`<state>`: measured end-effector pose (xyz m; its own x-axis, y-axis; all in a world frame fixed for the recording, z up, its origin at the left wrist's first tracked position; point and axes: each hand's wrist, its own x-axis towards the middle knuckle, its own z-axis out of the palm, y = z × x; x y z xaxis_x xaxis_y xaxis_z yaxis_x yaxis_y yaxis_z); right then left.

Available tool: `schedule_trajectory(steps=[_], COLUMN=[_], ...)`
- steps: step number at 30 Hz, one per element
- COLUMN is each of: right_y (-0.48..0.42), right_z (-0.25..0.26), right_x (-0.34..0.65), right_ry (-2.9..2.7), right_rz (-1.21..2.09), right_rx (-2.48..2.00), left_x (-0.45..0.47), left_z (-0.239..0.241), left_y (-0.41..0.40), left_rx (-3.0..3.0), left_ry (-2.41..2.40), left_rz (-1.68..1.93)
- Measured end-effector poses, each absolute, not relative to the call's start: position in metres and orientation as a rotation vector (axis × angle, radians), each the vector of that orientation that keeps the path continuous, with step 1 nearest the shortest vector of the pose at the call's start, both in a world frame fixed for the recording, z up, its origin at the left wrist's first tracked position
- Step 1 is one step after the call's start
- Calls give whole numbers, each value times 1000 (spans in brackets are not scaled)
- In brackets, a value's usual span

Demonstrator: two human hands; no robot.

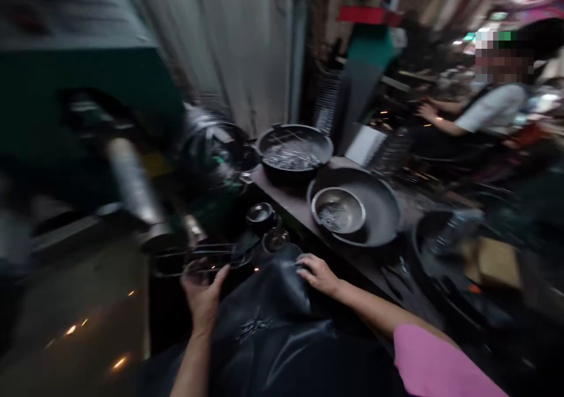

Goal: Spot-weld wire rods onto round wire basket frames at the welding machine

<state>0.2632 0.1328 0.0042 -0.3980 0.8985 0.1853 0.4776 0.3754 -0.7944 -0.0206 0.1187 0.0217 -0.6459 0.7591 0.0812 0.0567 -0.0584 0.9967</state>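
Observation:
My left hand (201,285) is closed around a thin metal wire frame (215,250) that reaches toward the machine; blur hides its exact kind. My right hand (321,275) is at my knee, its fingers loosely curved and apart against a dark, shiny apron (282,285). I make out nothing held in it. Several small thin metal pieces (254,326) lie on the apron over my lap. Just beyond my knees are two small round metal cups or bowls, one nearer (276,240) and one farther (259,212).
A green machine (88,74) with a metal shaft (134,180) stands at left, sparks (71,329) below it. Ahead are a pan of thin metal pieces (293,156) and a wide pan (383,203) holding a metal bowl (359,209). Another person (493,109) sits at right.

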Motion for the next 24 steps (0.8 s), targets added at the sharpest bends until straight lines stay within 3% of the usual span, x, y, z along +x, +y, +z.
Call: schedule_trajectory(steps=[4,9,14,17,24], right_y=[98,109,143,155,133], right_z=[-11,15,52,65,51], right_x=[389,477,472,455,450], right_ry=[-1751,-1478,-1893,-2327,-2708], right_rz=[553,262,122,302,377], right_rx=[-1993,-2676,-2675,-2496,-2149], left_x=[-11,3,9,12,22], left_z=[14,15,13,13,22], left_y=[129,131,131,134,140], left_rx=[841,875,845,810,831], left_ry=[1694,1679,1725,1798,1861], left_rz=[1765,1784,1870,1946,2075])
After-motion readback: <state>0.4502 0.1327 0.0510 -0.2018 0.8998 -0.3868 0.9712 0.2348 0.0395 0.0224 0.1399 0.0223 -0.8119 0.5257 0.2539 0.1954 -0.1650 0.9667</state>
